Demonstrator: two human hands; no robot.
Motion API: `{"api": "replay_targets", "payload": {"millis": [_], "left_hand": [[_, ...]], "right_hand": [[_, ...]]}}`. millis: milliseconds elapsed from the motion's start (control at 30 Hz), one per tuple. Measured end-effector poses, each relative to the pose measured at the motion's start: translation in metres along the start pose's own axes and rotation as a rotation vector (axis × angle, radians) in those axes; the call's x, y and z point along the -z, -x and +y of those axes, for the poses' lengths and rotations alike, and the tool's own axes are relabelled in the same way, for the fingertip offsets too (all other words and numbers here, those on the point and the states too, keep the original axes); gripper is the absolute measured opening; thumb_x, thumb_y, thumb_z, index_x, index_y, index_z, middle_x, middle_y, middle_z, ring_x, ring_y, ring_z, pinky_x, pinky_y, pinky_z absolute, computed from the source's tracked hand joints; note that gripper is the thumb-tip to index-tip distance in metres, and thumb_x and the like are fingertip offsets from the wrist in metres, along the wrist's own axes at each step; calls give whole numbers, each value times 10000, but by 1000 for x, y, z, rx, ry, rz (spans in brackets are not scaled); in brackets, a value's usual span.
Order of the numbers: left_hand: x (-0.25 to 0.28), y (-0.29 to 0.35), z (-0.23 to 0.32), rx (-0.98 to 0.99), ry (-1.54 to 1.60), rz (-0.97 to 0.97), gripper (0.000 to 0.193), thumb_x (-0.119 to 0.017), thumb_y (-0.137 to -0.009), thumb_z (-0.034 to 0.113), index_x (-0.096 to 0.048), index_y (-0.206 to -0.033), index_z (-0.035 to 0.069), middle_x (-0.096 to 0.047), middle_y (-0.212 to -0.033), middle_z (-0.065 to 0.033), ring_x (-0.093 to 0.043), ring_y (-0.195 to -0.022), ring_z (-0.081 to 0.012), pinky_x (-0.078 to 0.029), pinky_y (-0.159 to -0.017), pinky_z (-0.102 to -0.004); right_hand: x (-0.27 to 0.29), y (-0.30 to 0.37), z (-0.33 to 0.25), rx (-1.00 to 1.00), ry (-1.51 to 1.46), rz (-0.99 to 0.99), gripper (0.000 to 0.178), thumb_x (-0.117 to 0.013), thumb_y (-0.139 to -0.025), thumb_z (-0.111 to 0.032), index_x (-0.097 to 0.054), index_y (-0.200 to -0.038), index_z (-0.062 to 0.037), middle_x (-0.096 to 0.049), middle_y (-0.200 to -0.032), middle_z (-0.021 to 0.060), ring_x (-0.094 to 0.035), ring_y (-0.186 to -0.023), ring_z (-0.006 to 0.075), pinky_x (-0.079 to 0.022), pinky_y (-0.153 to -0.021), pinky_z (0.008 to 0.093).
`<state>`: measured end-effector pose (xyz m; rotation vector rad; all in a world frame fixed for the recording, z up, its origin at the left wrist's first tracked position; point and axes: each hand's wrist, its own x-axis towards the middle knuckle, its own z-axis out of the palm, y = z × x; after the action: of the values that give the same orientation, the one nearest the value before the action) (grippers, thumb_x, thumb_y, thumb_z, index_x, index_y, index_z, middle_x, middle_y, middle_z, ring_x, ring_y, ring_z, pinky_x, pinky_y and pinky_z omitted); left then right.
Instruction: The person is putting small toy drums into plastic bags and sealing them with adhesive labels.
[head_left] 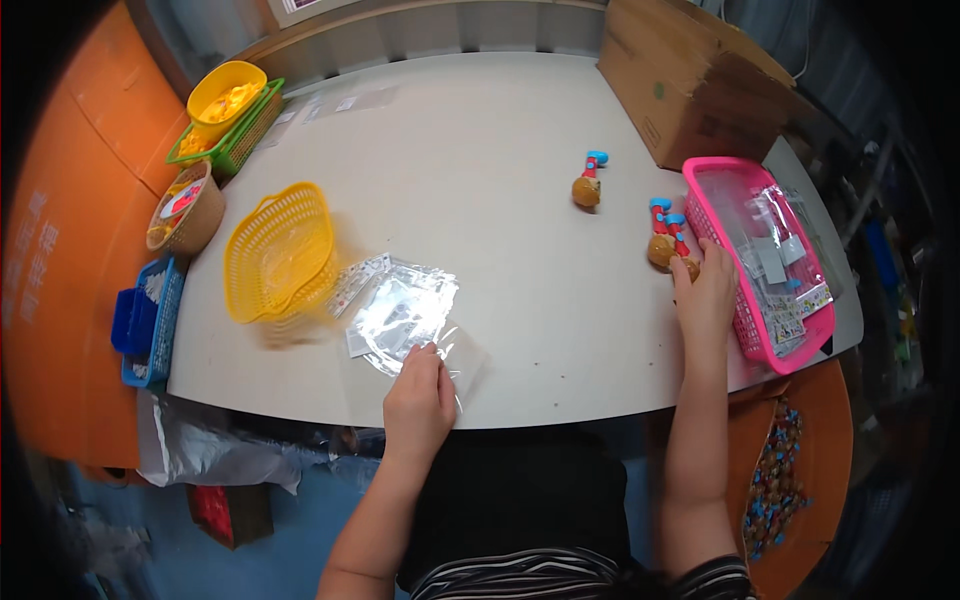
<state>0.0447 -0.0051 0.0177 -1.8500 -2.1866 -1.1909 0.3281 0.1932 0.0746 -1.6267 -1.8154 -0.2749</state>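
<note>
My left hand (420,395) is closed, pinching the edge of a shiny clear plastic bag (405,305) that lies on the table. Inside or under the bag shows a printed leaflet (362,282); I cannot tell which. At the right, my right hand (706,285) has its fingertips closed around the round brown head of a small toy figure (679,230) with a red body and blue feet. A second toy figure (660,240) lies close against it on the left. Farther off lies a third toy figure (588,185), its blue feet pointing away.
Beside my right hand stands a pink basket (702,200) with clear packets. A yellow basket (262,255) sits left of the bag. Along the left edge are more baskets (190,225). A cardboard box (690,85) fills the back right. An orange bin (825,440) of figures stands below right.
</note>
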Motion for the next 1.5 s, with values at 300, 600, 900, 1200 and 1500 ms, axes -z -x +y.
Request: {"api": "replay_targets", "payload": {"millis": [300, 600, 900, 1200, 1500], "left_hand": [[-17, -20, -15, -64, 14, -26, 130, -628, -857, -6, -571, -974, -5, -654, -1057, -207, -647, -1028, -386, -534, -854, -409], [-6, -31, -11, -106, -44, -108, 126, -639, -805, 11, -569, -910, 19, -618, -863, -141, -625, -797, -356, -515, -674, -424], [-8, -29, -11, -98, -107, -79, 130, -655, -752, 22, -579, -857, 25, -577, -836, -138, -583, -813, -330, -498, -718, -404], [7, -36, -20, 250, 324, -160, 94, -615, -876, 56, -605, -949, -2, -615, -820, -136, -627, -725, -247, -506, -662, -337], [14, -42, -17, 146, 294, -81, 103, -596, -877, 18, -619, -976, 0, -626, -876, -134, -642, -756, -231, -521, -673, -320]], "right_hand": [[-21, -25, -26, 93, 70, -486, 308, -654, -870, -109, -631, -1169, -40, -660, -1044, 195, -584, -1028, 380, -471, -902, 477], [-41, -35, -7, 620, -31, -399, 356, -669, -816, -17, -645, -1165, -81, -627, -1190, 149, -507, -1195, 339, -429, -1017, 422], [26, 27, -87, 259, -858, -706, 217, -619, -920, -105, -626, -1106, 8, -651, -980, 186, -648, -869, 328, -502, -805, 337], [13, 91, -115, 541, -514, -662, 258, -619, -907, -154, -636, -1141, -48, -591, -908, 142, -606, -791, 319, -510, -711, 393], [7, 95, -111, 1001, -492, -167, 438, -673, -689, -23, -698, -1125, -51, -589, -946, 71, -565, -722, 197, -501, -587, 278]]}}
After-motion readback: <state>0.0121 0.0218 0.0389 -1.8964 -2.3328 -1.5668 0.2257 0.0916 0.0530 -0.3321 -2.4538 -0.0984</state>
